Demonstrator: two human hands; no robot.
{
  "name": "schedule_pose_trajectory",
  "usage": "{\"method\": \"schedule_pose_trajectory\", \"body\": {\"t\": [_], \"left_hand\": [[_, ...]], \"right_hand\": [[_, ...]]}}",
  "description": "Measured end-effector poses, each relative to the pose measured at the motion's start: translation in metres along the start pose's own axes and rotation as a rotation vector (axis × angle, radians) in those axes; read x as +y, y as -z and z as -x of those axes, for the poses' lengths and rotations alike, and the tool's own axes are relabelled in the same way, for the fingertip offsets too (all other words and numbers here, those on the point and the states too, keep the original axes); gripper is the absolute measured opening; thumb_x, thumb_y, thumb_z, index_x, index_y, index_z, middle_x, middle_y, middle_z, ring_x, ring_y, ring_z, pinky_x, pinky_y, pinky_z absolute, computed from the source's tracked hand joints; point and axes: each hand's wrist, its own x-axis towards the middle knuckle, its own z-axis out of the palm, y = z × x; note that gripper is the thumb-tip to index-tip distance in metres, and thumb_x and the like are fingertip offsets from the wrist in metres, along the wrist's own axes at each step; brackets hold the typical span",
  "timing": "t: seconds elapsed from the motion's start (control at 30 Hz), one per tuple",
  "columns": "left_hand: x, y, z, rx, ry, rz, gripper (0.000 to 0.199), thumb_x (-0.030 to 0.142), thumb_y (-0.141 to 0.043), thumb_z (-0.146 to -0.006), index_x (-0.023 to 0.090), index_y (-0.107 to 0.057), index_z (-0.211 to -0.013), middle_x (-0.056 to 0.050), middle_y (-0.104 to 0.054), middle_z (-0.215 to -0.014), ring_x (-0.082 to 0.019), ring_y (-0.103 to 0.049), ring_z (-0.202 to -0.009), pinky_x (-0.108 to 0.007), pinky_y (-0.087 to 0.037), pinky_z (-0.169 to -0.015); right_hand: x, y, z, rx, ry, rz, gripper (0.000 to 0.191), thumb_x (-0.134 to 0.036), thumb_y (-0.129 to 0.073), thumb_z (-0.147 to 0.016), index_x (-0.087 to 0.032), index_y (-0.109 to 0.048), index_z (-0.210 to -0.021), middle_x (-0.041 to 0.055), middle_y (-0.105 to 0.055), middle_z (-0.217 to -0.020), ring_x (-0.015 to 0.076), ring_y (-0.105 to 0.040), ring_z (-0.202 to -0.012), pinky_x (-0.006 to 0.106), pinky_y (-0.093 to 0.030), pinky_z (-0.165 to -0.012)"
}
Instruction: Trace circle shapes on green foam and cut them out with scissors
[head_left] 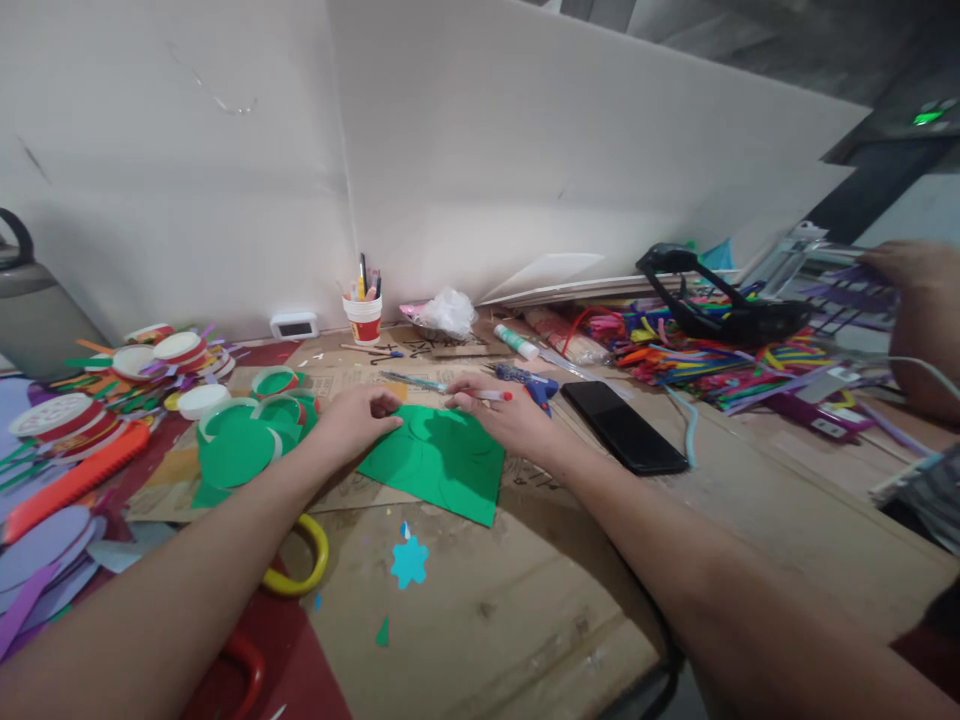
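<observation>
A green sheet (442, 465) with faint curved outlines lies on the cardboard in the middle. Its upper left edge is pinched by my left hand (364, 420), fingers bent together. At the sheet's upper right edge my right hand (502, 408) is closed around a pen with a red end (495, 395), its fingers also touching the sheet. Left of the sheet are round green pieces (236, 452) and white-rimmed rings. Below it lie a blue flower shape (409, 562) and a small green scrap (383, 632).
Yellow-handled scissors (321, 555) lie beneath my left forearm. A black phone (624, 425), a glue gun (536, 385) and a glue stick (516, 341) are to the right. A pen cup (365, 322) stands behind. Another person's hand (911, 262) is at far right.
</observation>
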Motion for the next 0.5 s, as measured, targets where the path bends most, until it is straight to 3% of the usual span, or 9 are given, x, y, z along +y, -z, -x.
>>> {"method": "schedule_pose_trajectory", "body": {"t": [0.1,0.3,0.5], "left_hand": [[0.001,0.0,0.0,-0.012,-0.012,-0.011,0.025,0.03,-0.063,-0.07,0.018,-0.071,-0.091,-0.005,-0.074,-0.092,-0.022,-0.067,-0.085,-0.032,-0.052,-0.078],[-0.006,-0.001,-0.002,0.009,-0.028,0.009,0.024,0.029,-0.059,-0.074,0.019,-0.071,-0.091,-0.005,-0.074,-0.093,-0.022,-0.067,-0.087,-0.033,-0.05,-0.083],[-0.004,-0.001,-0.002,0.014,-0.001,-0.016,0.025,0.027,-0.064,-0.069,0.018,-0.072,-0.092,-0.005,-0.074,-0.088,-0.021,-0.066,-0.083,-0.032,-0.051,-0.077]], "right_hand": [[0.007,-0.002,-0.002,0.003,0.04,0.045,0.016,-0.028,-0.054,-0.091,-0.023,-0.067,-0.1,0.0044,-0.072,-0.103,0.0212,-0.066,-0.098,0.036,-0.05,-0.084],[0.012,-0.007,-0.001,-0.154,0.213,0.175,0.018,-0.028,-0.058,-0.09,-0.022,-0.065,-0.106,0.005,-0.072,-0.101,0.0206,-0.064,-0.095,0.036,-0.043,-0.087],[0.01,-0.012,-0.002,-0.101,0.099,0.311,0.021,-0.022,-0.07,-0.081,-0.023,-0.068,-0.102,0.0037,-0.074,-0.096,0.0241,-0.064,-0.096,0.04,-0.04,-0.09]]}}
